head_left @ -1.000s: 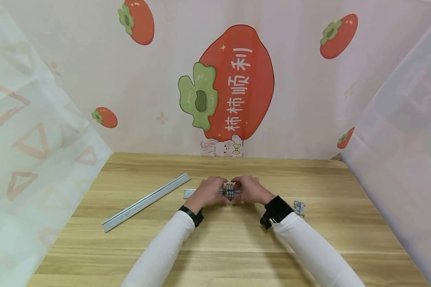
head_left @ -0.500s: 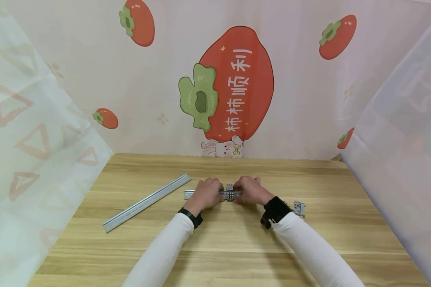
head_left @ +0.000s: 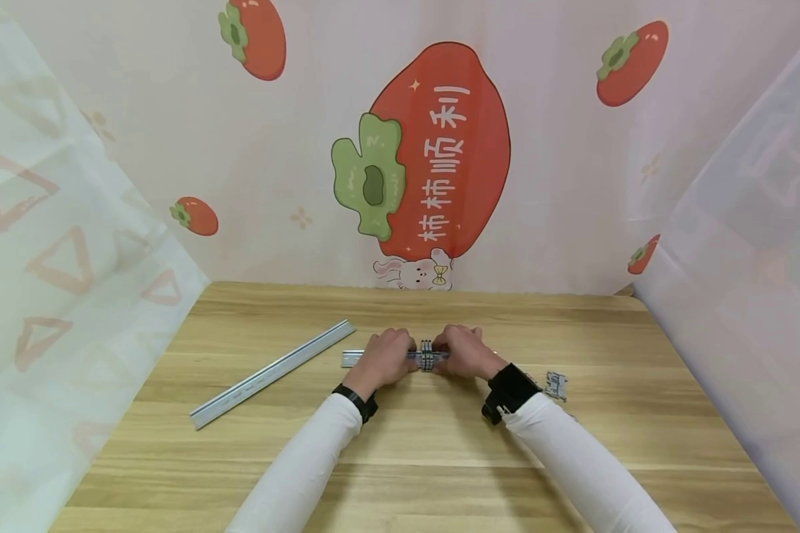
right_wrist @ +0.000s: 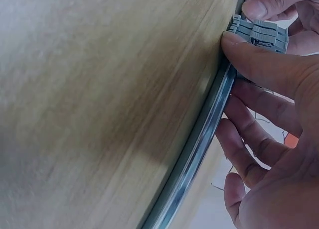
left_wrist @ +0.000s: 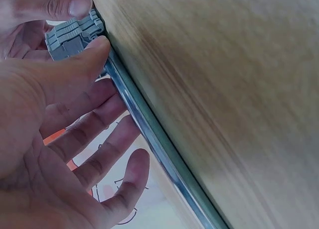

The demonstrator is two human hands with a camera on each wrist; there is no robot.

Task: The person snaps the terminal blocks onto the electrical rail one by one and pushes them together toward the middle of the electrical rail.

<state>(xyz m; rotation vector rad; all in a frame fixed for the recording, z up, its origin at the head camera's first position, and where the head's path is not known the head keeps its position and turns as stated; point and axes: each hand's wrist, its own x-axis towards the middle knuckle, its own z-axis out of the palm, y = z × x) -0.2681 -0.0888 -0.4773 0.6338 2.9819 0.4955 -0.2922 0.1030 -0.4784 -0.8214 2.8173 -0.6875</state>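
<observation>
Two hands meet at the middle of the wooden table, one on each side of a small stack of grey terminal blocks seated on a short metal rail that lies flat on the wood. The left hand rests over the rail with its thumb pressed against the left face of the blocks, while its other fingers reach past the rail's far edge, loosely bent. The right hand mirrors it: its thumb bears on the right face of the blocks, and its fingers curl behind the rail. A longer metal rail lies at a slant to the left, well apart from the hands. A few loose grey blocks sit just beyond the right wrist.
</observation>
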